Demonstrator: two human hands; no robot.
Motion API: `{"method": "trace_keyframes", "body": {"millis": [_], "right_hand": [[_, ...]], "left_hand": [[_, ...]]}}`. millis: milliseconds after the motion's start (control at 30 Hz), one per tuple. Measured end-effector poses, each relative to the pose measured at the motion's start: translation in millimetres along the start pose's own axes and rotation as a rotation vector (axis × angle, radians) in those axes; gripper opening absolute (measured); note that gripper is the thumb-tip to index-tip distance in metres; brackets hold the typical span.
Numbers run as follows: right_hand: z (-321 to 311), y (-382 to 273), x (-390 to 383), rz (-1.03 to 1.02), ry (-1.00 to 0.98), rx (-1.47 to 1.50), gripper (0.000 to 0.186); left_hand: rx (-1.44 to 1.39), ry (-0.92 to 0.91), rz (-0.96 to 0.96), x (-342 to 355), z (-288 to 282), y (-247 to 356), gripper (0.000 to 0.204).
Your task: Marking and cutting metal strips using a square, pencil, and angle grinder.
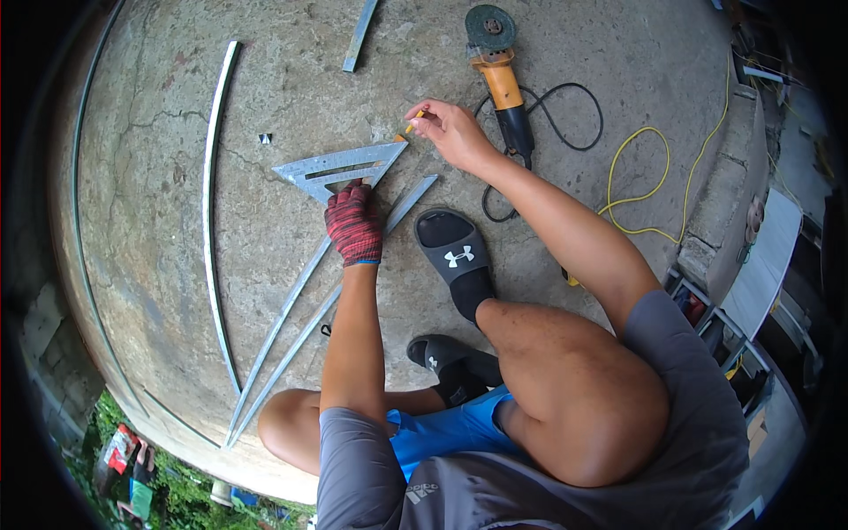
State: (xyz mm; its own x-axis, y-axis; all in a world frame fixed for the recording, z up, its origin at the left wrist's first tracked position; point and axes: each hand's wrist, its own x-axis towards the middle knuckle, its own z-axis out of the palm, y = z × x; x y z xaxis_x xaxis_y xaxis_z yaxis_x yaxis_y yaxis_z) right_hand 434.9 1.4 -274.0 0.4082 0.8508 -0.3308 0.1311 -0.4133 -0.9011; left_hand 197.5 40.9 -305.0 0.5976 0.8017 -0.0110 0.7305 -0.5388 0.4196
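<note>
A red and black knit glove covers my left hand (355,224). Its fingers are closed on the near part of a grey metal triangular square (344,159), held just above or on the concrete. My right hand (452,134) is bare and pinches a short yellow pencil (415,122) beside the square's right corner. A small orange patch (400,139) shows at that corner; I cannot tell what it is. Two slim metal bars (278,327) run from the lower left toward the gloved hand, one (411,201) reaching past it to the right. The glove hides part of them.
An orange and black angle grinder (503,88) lies at the upper right, its black cord looped beside it. A yellow cord (664,177) curls farther right. A long metal bar (212,177) lies at left, a short bar (359,35) at top, and a small metal offcut (265,139) between.
</note>
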Motion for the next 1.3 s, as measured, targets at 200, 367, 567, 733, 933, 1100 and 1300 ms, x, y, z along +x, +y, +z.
{"method": "trace_keyframes", "body": {"millis": [200, 367, 567, 733, 933, 1100, 1300], "right_hand": [[5, 1, 2, -0.032, -0.040, -0.042, 0.015], [5, -2, 6, -0.029, -0.034, -0.096, 0.015], [1, -6, 9, -0.019, -0.009, -0.130, 0.018], [0, -6, 3, 0.011, 0.007, -0.301, 0.015], [3, 3, -11, 0.151, -0.170, -0.471, 0.019], [18, 33, -12, -0.100, 0.071, -0.478, 0.023], [25, 18, -11, 0.124, 0.117, -0.284, 0.016]], "left_hand": [[-0.018, -0.035, -0.022, -1, -1, -1, 0.014], [-0.024, -0.042, -0.034, 1, -3, 3, 0.014], [-0.026, -0.010, -0.018, -1, 0, 0, 0.013], [-0.033, 0.014, -0.009, -2, 3, -2, 0.014], [-0.036, -0.001, -0.012, -2, 1, -2, 0.014], [-0.055, 0.019, -0.003, 0, 3, -1, 0.014], [-0.030, 0.001, -0.010, -2, 3, -3, 0.014]]}}
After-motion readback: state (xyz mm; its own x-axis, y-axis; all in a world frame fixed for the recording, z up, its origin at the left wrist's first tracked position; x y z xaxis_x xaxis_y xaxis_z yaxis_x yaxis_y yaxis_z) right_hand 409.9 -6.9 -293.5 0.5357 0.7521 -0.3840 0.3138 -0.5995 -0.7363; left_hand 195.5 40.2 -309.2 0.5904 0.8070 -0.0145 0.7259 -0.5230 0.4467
